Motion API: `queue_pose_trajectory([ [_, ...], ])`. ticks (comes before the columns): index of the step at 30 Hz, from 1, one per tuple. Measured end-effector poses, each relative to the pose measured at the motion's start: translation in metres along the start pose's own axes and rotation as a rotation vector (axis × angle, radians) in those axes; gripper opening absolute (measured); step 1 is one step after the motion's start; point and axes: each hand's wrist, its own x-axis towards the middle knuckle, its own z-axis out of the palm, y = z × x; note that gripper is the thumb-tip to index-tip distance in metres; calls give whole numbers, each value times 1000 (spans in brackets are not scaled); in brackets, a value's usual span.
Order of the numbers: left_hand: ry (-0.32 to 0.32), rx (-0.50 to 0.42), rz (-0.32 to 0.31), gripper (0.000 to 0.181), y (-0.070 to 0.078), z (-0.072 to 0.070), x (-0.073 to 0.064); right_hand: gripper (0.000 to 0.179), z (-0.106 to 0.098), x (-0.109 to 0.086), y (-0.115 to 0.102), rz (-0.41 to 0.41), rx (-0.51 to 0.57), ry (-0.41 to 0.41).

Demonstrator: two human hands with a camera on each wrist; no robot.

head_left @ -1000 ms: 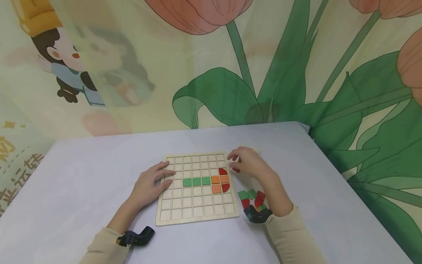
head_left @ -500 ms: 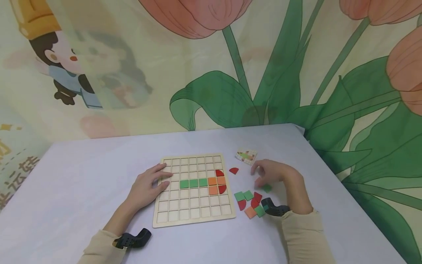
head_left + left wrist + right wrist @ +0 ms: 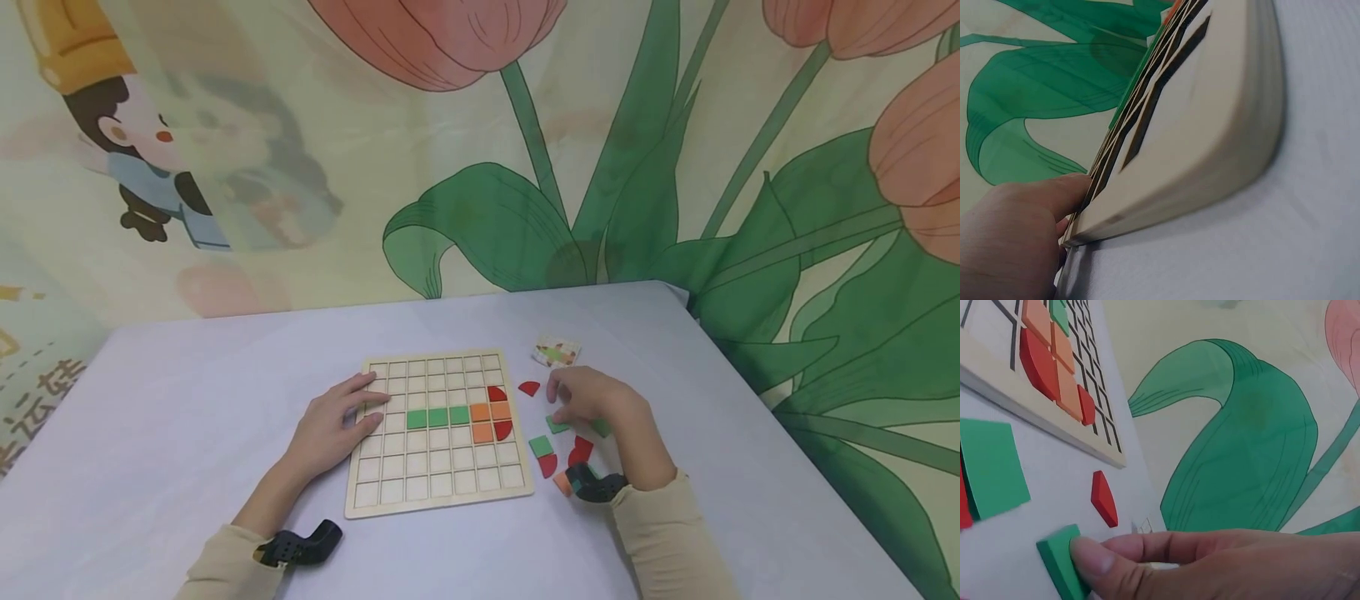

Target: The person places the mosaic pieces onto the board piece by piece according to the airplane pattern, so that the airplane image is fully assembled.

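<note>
My left hand [image 3: 332,429] rests at the left side of a wooden grid board [image 3: 432,502], fingers spread over the rim. In the left wrist view, the thumb [image 3: 1069,195] lies on the board's edge. Three green squares [image 3: 437,417], several orange squares [image 3: 482,432] and two red quarter-circles [image 3: 503,430] sit in the grid. Right of the board, my right hand [image 3: 596,398] pinches a loose green square tile [image 3: 1063,565] by its edge, close over the table; part of the tile hides behind the thumb. Another green square [image 3: 994,465] lies nearby.
A loose red quarter-circle [image 3: 529,388] lies by the board's right edge. Behind it is a small pattern card [image 3: 556,352]. More red, green and orange tiles lie near the right wrist, some covered by its black camera [image 3: 596,485]. A white cloth covers the table [image 3: 225,375].
My right hand has drawn back from beside the board's upper right to the loose tiles, then come left onto a green square. The left hand stays on the board.
</note>
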Motion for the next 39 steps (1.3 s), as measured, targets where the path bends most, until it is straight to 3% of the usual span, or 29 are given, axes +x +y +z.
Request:
queue_pose_trajectory([
  [7,1,-5,-8,28,1,0,0,27,-2,-1,2,-47,36,-2],
  [19,13,-1,3,28,-2,1,0,20,2,6,-9,-117,90,138],
  [27,10,-5,7,28,0,1,0,13,-3,2,-25,-281,123,235],
  [39,9,-2,6,28,1,0,0,5,19,-4,-76,-452,139,136],
])
